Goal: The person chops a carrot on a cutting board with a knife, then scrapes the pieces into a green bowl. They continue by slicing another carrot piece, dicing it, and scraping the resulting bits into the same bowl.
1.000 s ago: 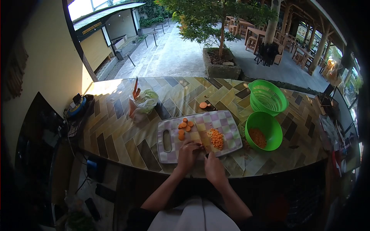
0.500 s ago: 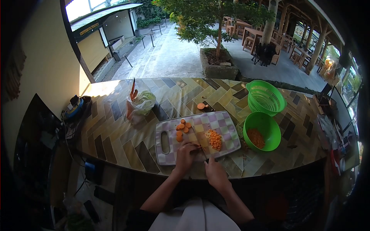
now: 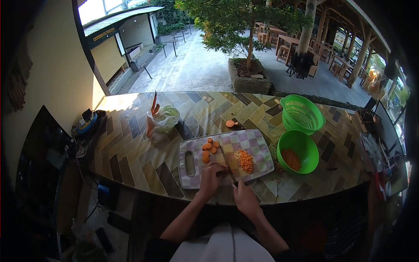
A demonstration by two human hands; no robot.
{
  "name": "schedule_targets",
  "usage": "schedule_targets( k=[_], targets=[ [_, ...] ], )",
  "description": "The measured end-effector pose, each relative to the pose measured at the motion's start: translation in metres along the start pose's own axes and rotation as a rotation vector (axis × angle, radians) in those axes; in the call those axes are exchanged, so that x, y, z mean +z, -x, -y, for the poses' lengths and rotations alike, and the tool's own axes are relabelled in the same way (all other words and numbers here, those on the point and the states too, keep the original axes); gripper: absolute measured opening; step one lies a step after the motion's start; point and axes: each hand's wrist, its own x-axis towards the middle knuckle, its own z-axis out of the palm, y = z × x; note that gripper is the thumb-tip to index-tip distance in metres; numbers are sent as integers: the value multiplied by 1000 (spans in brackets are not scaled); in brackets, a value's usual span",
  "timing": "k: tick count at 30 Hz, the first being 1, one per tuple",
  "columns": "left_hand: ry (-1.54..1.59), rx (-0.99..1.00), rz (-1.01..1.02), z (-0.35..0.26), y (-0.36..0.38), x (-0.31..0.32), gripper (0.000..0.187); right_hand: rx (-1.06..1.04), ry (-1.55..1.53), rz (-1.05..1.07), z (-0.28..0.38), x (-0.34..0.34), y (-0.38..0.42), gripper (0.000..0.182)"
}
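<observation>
On the checkered cutting board [image 3: 201, 150], my left hand [image 3: 211, 178] has its fingers bent together against a carrot piece, mostly hidden beneath them, left of the blade. My right hand [image 3: 245, 198] is closed round the handle of a knife [image 3: 228, 164], whose blade slants up and away across the board. Thick carrot slices [image 3: 211, 146] lie beyond my left fingers. Right of the blade sits a heap of diced carrot [image 3: 245, 161]. A green bowl [image 3: 310, 150] beside the board holds more orange bits.
Behind the bowl, a green colander [image 3: 302, 114] leans tilted. A cut carrot [image 3: 230, 123] lies past the board's far edge. To the left stands a plastic bag [image 3: 163, 120] of vegetables. The tiled table [image 3: 144, 153] ends close to my body.
The whole view has shifted slightly, with the table sitting a little lower and to the right. Both hands stay at the board, the knife between the slices and the diced heap.
</observation>
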Motion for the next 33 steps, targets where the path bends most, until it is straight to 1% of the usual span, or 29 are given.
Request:
schedule_targets(
  k=[1,4,7,13,17,22,26,28,33],
  targets=[
    [-3,1,-3,-1,0,0,15,4,9,-3,1,1,0,31],
    [-41,19,-12,1,0,1,14,107,72,-1,19,5,3,30],
    [-46,31,-17,6,0,3,14,146,97,-12,26,10,-3,30],
    [-27,28,-37,3,3,3,14,53,-28,-74,7,8,-12,31],
    [-1,-13,-38,-4,2,1,14,10,-62,-31,-6,0,0,33],
    [-31,16,-15,4,0,1,13,-20,-63,-31,0,1,6,33],
    [-4,-29,-18,2,0,1,15,12,-35,-17,4,9,5,32],
    [2,-18,-1,3,-2,1,15,51,5,-13,12,9,4,31],
    [-9,17,27,3,-4,-3,13,60,49,-40,11,14,-3,30]
  ],
)
